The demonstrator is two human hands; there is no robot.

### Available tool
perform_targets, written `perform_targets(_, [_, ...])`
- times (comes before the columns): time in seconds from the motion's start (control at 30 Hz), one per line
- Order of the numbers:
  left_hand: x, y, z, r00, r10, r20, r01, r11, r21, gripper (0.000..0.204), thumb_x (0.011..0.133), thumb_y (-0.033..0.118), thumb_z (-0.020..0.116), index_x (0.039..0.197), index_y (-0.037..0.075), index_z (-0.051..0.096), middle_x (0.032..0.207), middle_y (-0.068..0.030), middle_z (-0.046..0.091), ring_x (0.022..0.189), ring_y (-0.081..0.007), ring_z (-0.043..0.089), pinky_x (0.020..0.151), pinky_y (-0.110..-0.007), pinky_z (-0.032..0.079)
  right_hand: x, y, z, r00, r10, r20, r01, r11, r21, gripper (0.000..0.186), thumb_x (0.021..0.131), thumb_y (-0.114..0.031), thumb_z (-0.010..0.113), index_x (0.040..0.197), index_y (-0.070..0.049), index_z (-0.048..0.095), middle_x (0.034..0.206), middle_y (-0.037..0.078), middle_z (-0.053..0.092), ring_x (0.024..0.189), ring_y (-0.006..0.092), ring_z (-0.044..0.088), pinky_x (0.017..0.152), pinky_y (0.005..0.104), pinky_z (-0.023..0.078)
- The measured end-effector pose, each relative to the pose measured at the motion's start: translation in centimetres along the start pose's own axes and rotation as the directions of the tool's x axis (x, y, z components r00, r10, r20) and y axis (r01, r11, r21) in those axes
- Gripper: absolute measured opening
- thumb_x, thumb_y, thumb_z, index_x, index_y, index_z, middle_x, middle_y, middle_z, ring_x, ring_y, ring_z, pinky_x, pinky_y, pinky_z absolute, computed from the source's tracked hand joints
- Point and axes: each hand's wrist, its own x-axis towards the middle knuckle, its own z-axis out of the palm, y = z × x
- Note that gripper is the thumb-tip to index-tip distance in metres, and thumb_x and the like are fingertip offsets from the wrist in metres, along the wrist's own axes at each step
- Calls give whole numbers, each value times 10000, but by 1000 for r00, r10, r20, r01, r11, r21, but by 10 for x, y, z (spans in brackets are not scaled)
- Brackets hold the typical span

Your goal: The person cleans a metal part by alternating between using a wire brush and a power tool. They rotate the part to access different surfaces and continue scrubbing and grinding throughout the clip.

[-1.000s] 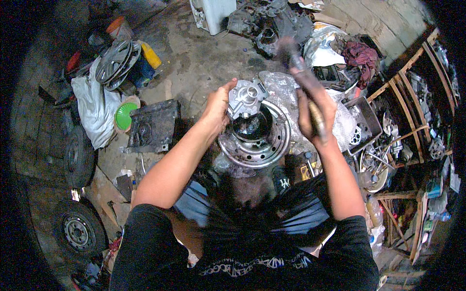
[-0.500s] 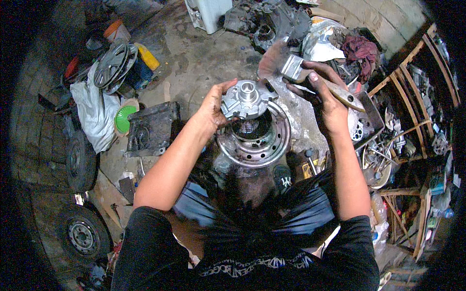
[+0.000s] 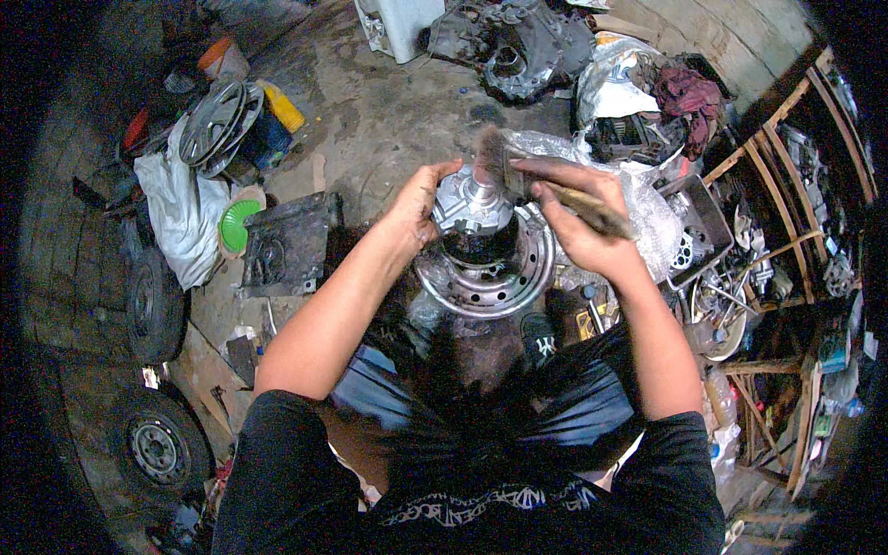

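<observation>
My left hand [image 3: 416, 205] is closed around the left side of a silver metal housing with a raised central hub [image 3: 467, 205]. In my right hand [image 3: 588, 215] is a paintbrush [image 3: 592, 211] with a wooden handle. The brush's bristles lie against or just over the hub; they are smeared by motion. Below the housing, a steel wheel rim [image 3: 490, 294] lies flat on the floor, with a dark opening at its middle. My right fingertips are partly hidden behind the brush handle.
Clear bubble wrap [image 3: 652, 217] lies right of the rim, beside a metal tray [image 3: 708, 231] of parts. A dark greasy casing [image 3: 518, 60] sits at the back. To the left are a flat black part [image 3: 294, 242], wheel covers [image 3: 220, 125] and tyres [image 3: 157, 449].
My right hand has brought the brush left and down, from above the bubble wrap onto or just over the housing. The housing has tilted slightly in my left hand.
</observation>
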Motion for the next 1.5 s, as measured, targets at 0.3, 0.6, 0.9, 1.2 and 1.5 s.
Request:
perform_targets(0.3, [-28,-2,21,976,70,-205,-83,995,-53,340,983,329,463,1100,60,633,1033,-126,711,903,-270,708,783,-418,594,-6,-12,11,966,-209,-149,204,978,-53,337,836,-80,648,1167,-60,708,963,188,733,872,311,726,815,378,561])
perform_targets(0.6, [-25,11,4,980,132,-151,-133,991,8,397,973,407,446,1208,124,595,1118,-105,692,948,-254,690,725,-416,586,4,14,8,962,11,-273,-43,993,-112,200,851,-95,645,1013,-12,728,939,173,731,863,289,725,765,367,552])
perform_targets(0.9, [-21,15,8,988,146,42,-140,982,-129,374,951,322,586,1148,5,612,1084,-158,709,933,-282,710,867,-408,588,5,28,-12,911,115,-395,-159,984,-79,189,927,-138,610,982,15,707,874,94,712,812,147,664,762,298,520])
perform_targets(1.2, [-19,14,10,991,128,-42,-130,990,-52,367,958,370,531,1133,68,642,1082,-135,715,945,-266,705,852,-426,584,3,21,-18,909,-173,-380,30,934,-356,147,816,-105,642,894,-16,728,839,150,724,745,251,715,700,347,546])
perform_targets(1.5, [-29,14,16,977,137,-166,-142,990,-20,334,953,373,544,1103,98,657,1032,-90,723,889,-246,715,767,-403,601,1,25,-15,955,-215,-207,126,919,-373,179,793,-89,668,957,-19,684,904,207,700,834,376,693,749,413,551])
